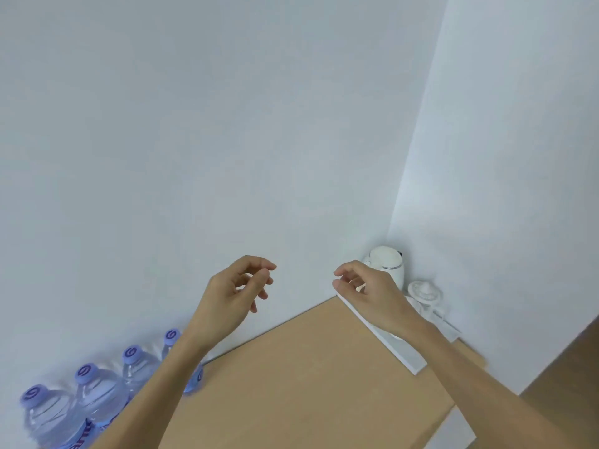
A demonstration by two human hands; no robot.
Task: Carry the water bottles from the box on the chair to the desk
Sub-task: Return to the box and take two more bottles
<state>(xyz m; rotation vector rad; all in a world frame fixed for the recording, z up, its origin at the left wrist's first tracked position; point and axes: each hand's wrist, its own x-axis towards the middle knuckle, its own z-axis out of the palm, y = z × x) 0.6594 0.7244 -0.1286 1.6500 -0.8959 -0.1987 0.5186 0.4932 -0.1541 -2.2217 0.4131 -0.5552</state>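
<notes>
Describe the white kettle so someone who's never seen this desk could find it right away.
Follow the tan wooden desk to its far right corner, where the two white walls meet. The white rounded electric kettle stands there, just behind the right hand. Unlike the clear plastic water bottles with purple caps at the left, it is opaque and squat.

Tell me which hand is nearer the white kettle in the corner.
Right. The right hand hangs just in front of the white kettle, overlapping its lower left edge in view. The left hand hangs well off to the kettle's left.
</notes>
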